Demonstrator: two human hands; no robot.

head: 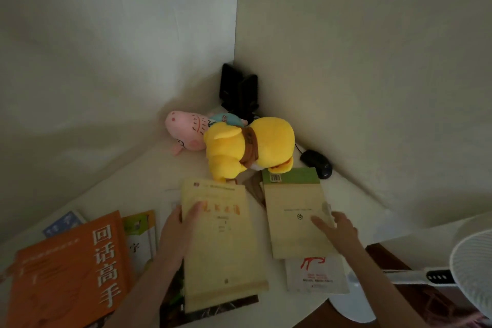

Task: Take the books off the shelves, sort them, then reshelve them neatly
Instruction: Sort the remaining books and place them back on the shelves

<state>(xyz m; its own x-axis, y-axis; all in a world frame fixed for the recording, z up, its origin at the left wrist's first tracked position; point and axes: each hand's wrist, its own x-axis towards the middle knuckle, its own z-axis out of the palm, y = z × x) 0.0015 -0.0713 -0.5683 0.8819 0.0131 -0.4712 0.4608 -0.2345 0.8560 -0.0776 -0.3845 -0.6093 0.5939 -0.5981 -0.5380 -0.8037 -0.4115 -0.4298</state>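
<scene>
Head view: books were laid out flat on a white table [138,181] in a wall corner, with one hand on each of two of them.
The left hand [178,231] was closed on the left edge of a yellow book [223,247], thumb over the cover, above a dark-covered book [213,310]. The right hand [339,229] was laid with straight, slightly spread fingers on a tan book [290,221], which was stacked over a green book [295,175] and a white book [316,278]. An orange book [69,274], a blue book [62,223] and a white-green book [141,231] were seen at the left. A yellow plush [250,144], a pink plush [185,129], a black mouse [318,164] and a black stand [239,90] were placed behind; a white fan [472,261] was seen at the right.
</scene>
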